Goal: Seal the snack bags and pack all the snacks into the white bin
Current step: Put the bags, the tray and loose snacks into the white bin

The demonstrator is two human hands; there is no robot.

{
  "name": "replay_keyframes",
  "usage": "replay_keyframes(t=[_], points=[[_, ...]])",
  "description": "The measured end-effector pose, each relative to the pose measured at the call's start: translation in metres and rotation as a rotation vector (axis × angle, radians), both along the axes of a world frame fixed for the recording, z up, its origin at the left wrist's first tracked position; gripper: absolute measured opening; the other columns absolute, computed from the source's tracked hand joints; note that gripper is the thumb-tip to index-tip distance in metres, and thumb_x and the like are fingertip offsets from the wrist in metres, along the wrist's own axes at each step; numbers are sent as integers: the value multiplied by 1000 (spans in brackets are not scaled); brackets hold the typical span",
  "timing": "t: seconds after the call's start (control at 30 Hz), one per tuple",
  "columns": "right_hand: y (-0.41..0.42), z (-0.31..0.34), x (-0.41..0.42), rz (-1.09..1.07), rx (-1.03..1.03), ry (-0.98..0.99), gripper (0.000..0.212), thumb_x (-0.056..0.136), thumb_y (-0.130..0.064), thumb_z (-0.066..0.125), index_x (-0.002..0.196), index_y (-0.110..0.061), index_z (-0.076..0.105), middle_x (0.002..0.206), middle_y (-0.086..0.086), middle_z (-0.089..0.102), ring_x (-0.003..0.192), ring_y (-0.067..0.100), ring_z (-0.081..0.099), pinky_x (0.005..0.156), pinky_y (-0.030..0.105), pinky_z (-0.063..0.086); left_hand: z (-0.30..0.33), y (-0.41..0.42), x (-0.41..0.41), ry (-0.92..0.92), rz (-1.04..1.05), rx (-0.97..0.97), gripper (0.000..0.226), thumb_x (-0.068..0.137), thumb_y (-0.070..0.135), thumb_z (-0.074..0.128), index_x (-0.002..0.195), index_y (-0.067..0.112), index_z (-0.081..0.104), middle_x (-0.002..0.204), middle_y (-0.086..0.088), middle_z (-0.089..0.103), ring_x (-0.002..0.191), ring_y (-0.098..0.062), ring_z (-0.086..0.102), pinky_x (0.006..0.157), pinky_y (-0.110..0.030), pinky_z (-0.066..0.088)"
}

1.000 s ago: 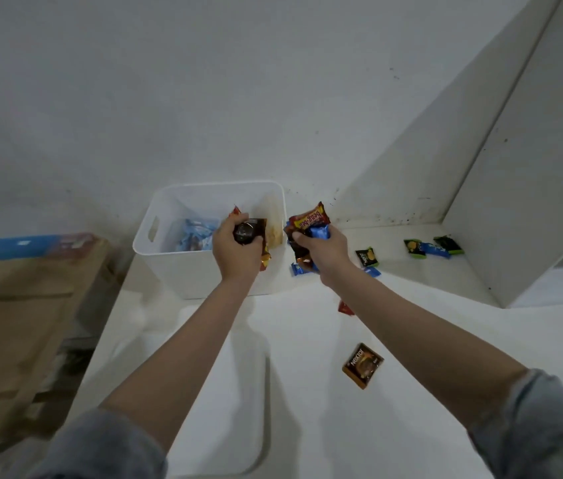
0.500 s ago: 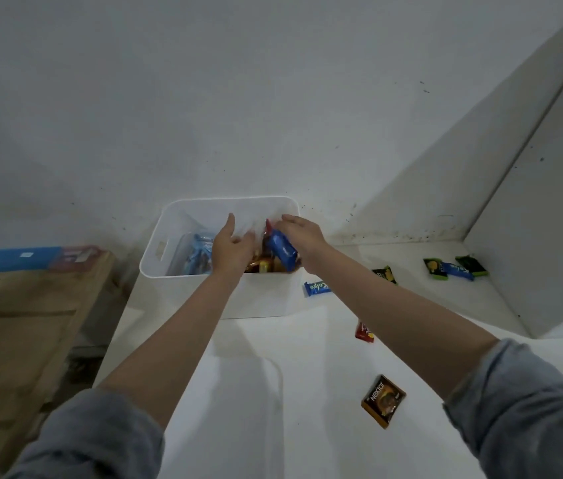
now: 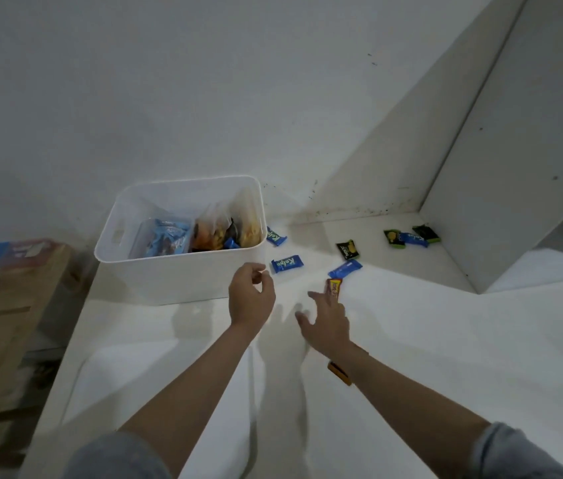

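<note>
**So, loose snacks next to the bin**

Counting nine snacks on the bench (image 3: 411,340): four blue, three black-green, one red-yellow bar (image 3: 334,289), one orange packet (image 3: 339,373) under the right wrist. The white bin (image 3: 183,274) holds bagged snacks. Right hand (image 3: 328,323), fingers spread, holds nothing; the bar sits at its fingertips, long axis pointing away. Left hand (image 3: 250,299) is loosely curled, empty.

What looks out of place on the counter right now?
Several small snack packets still lie loose on the white counter outside the white bin: blue Kalpa bars, a black-and-yellow packet, and a cluster near the corner panel. Nothing looks spilled or damaged.
</note>
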State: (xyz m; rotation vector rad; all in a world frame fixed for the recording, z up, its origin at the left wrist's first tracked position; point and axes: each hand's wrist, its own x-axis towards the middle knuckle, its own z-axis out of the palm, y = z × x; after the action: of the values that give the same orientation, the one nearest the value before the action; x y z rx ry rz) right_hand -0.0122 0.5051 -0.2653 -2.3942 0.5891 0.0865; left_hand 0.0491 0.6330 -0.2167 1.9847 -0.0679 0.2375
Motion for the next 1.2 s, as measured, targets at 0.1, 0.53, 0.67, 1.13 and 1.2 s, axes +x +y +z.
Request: replay_keyframes(t=[0.1, 0.53, 0.67, 1.13, 1.2], points=[[-20, -35, -34, 228, -203, 285, 81, 87, -69, 9, 152, -20, 7, 161, 6, 1, 147, 29, 5, 111, 63, 11, -20, -21, -7, 66, -67, 43, 13, 90, 14, 56, 101, 10, 60, 93, -2, 60, 87, -16, 58, 74, -21, 47], [-163, -81, 1, 205, -301, 167, 81, 86, -61, 12, 152, -14, 11, 159, 18, 4, 146, 37, 7, 107, 68, 13, -110, -129, 11, 360, -85, 651, 82, 77, 57, 64, 139, 12, 36, 147, -15, 30, 136, -32, 27, 108, -46, 30], [-230, -81, 53, 64, -278, 148, 83, 88, -61, 30, 152, -15, 3, 158, 21, -10, 146, 39, -4, 110, 66, 3, -131, -158, 25, 377, -79, 773, 101, 78, 67, 52, 150, 9, 10, 157, -17, 7, 146, -32, 5, 111, -61, 10], [-334, -90, 153, -76, -279, 186, 105, 58, -95, 36, 146, -48, 5, 158, 16, -14, 141, 43, -21, 103, 71, -11, -148, -166, 90, 426, 118, 927, 137, 45, 100, 23, 150, 18, -6, 156, -25, -8, 144, -42, -5, 108, -68, 7], [-329, -96, 156, -72, -339, 140, 92, 63, -90, 41, 142, -48, 23, 158, 16, -1, 143, 45, -9, 103, 72, -5, -147, -166, 92, 397, 81, 958, 130, 48, 99, 27, 150, 26, -7, 156, -24, -11, 144, -43, -3, 109, -66, 8]])
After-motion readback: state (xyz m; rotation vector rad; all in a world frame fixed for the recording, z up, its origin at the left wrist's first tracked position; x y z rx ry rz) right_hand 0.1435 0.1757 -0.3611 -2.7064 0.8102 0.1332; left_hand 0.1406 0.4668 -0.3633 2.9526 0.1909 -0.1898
